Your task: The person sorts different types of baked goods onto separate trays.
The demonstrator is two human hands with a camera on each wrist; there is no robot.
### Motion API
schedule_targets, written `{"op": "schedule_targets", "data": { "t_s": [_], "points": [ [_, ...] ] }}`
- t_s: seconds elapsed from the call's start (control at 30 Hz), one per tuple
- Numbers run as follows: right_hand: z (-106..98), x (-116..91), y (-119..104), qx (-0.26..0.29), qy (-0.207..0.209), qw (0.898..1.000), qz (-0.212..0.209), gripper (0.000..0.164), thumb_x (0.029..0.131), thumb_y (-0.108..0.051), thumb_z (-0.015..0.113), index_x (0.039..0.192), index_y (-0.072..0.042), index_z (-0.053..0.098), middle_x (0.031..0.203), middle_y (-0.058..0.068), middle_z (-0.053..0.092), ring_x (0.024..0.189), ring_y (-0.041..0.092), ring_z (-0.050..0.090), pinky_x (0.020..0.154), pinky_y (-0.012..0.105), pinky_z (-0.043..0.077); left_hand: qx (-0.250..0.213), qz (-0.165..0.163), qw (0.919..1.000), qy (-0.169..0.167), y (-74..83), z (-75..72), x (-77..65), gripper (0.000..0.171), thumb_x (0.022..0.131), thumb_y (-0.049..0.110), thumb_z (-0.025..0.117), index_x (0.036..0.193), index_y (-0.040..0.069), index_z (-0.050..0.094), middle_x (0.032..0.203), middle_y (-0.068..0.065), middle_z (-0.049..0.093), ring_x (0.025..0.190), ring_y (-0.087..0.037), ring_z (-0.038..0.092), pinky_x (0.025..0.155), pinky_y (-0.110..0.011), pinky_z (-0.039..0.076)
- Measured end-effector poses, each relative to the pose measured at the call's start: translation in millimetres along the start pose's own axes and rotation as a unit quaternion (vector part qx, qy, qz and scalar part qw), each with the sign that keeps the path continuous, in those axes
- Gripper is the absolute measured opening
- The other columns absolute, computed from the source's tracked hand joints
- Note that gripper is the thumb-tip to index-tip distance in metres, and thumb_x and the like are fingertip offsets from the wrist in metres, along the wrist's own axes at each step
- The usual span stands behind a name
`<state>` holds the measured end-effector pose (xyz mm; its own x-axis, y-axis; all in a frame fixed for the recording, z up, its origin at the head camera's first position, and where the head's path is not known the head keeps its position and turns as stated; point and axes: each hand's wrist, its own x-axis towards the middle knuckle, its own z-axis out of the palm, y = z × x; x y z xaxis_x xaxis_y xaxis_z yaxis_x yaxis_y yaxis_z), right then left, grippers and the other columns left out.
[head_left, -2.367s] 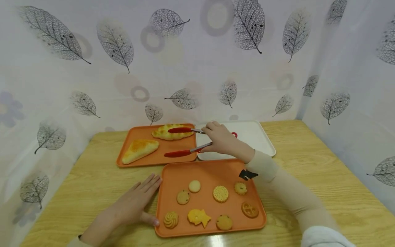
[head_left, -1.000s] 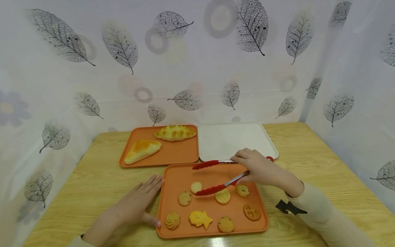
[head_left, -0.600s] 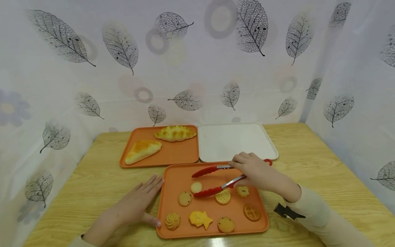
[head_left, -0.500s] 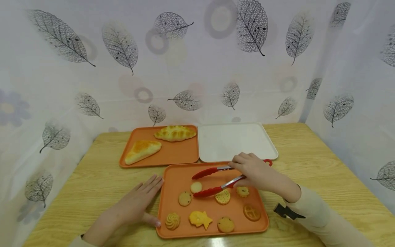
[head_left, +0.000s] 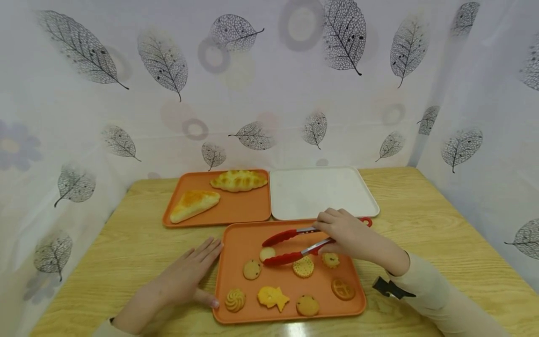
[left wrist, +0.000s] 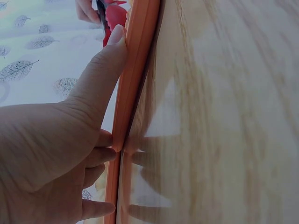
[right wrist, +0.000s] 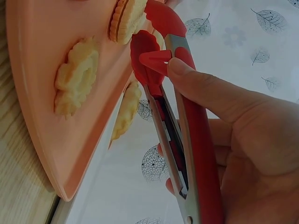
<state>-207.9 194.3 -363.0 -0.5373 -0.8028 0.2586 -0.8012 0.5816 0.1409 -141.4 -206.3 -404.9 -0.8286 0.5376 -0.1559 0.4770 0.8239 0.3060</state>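
Observation:
My right hand (head_left: pixel 347 234) grips red-and-metal tongs (head_left: pixel 290 258) over the near orange tray (head_left: pixel 290 234). The tongs' red tips are spread apart, one on each side of a small pale round cookie (head_left: pixel 267 254). In the right wrist view, my thumb and fingers wrap the handles of the tongs (right wrist: pixel 201 154). My left hand (head_left: pixel 185 276) lies with straight fingers at the tray's left edge; in the left wrist view, its thumb and fingertips touch the orange rim (left wrist: pixel 133 84). Beside the tongs lie a speckled cookie (head_left: pixel 251 270) and a dotted round biscuit (head_left: pixel 304 267), partly covered by the lower arm.
A fish-shaped cookie (head_left: pixel 273 298), a swirl cookie (head_left: pixel 235 300), a pretzel cookie (head_left: pixel 343 289) and others lie on the near tray. Behind it, another orange tray (head_left: pixel 236 213) bears a triangular pastry (head_left: pixel 193 206) and a braided bread (head_left: pixel 238 180). A white tray (head_left: pixel 320 192) adjoins it.
My right hand brought the tongs from above the back trays forward and down to the near tray, around the pale cookie. Over the last half second it barely moved. The left hand stayed put.

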Motion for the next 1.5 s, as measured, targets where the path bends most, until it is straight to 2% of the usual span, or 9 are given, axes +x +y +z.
{"op": "schedule_targets", "data": {
  "t_s": [0.23,0.57,0.8,0.97,1.13,1.2,1.4,1.5],
  "points": [
    [0,0,2,0.001,0.008,1.0,0.0,0.052,0.072,-0.044,0.081,0.107,-0.008,0.07,0.095,-0.003,0.059,0.086,0.013,0.05,0.072,0.03,0.045,-0.001,-0.001,1.0,-0.002,-0.3,-1.1,0.4,0.125,0.066,0.079,0.06,0.155,0.003,0.018,0.163,-0.018,0.015,0.151,-0.038,0.012,0.113,-0.066,0.024],
    [-12,-4,16,-0.014,0.035,0.999,0.032,0.052,0.071,-0.041,0.083,0.107,-0.005,0.069,0.096,0.001,0.06,0.089,0.018,0.055,0.069,0.032,0.045,-0.004,0.0,1.0,-0.003,0.0,-1.3,0.4,0.125,0.066,0.079,0.06,0.155,0.003,0.018,0.163,-0.018,0.015,0.151,-0.038,0.013,0.113,-0.066,0.025],
    [-29,-14,36,-0.02,0.069,0.995,0.073,0.052,0.072,-0.034,0.084,0.109,-0.001,0.068,0.098,0.008,0.063,0.091,0.025,0.057,0.074,0.041,0.049,-0.003,0.001,1.0,-0.002,0.2,-0.8,0.4,0.125,0.066,0.08,0.059,0.156,0.003,0.018,0.163,-0.018,0.015,0.151,-0.038,0.013,0.113,-0.066,0.026],
    [-41,-24,54,-0.023,0.108,0.989,0.103,0.051,0.069,-0.027,0.086,0.107,0.0,0.068,0.096,0.01,0.063,0.082,0.027,0.058,0.069,0.042,0.05,-0.004,0.0,1.0,-0.001,0.2,-1.0,0.3,0.125,0.066,0.08,0.059,0.155,0.003,0.019,0.163,-0.019,0.015,0.151,-0.038,0.013,0.112,-0.066,0.026],
    [-46,-34,72,-0.038,0.137,0.982,0.126,0.05,0.066,-0.023,0.088,0.104,0.003,0.067,0.098,0.015,0.064,0.08,0.031,0.061,0.068,0.045,0.052,-0.004,-0.003,1.0,-0.003,-0.3,-0.8,-0.1,0.125,0.065,0.08,0.06,0.156,0.003,0.018,0.163,-0.018,0.015,0.151,-0.038,0.013,0.112,-0.066,0.026],
    [-47,-38,79,-0.045,0.145,0.979,0.133,0.052,0.065,-0.022,0.088,0.105,0.005,0.067,0.098,0.017,0.064,0.084,0.034,0.062,0.07,0.048,0.053,-0.001,-0.004,1.0,-0.003,-0.2,-0.7,-0.3,0.125,0.065,0.08,0.06,0.156,0.003,0.018,0.163,-0.018,0.015,0.151,-0.038,0.013,0.113,-0.066,0.026],
    [-47,-47,96,-0.065,0.155,0.974,0.151,0.057,0.064,-0.022,0.087,0.109,0.007,0.067,0.095,0.02,0.064,0.084,0.038,0.059,0.071,0.05,0.049,-0.003,-0.006,1.0,-0.004,0.7,-0.7,0.0,0.126,0.065,0.08,0.06,0.156,0.003,0.018,0.163,-0.018,0.015,0.151,-0.038,0.013,0.112,-0.066,0.026],
    [-47,-51,102,-0.069,0.143,0.971,0.178,0.057,0.066,-0.025,0.086,0.11,0.006,0.066,0.097,0.021,0.063,0.087,0.039,0.058,0.071,0.053,0.048,-0.002,-0.007,1.0,-0.005,1.6,-0.6,0.2,0.126,0.065,0.08,0.06,0.156,0.004,0.018,0.163,-0.018,0.015,0.151,-0.038,0.013,0.113,-0.066,0.026]
  ]
}}
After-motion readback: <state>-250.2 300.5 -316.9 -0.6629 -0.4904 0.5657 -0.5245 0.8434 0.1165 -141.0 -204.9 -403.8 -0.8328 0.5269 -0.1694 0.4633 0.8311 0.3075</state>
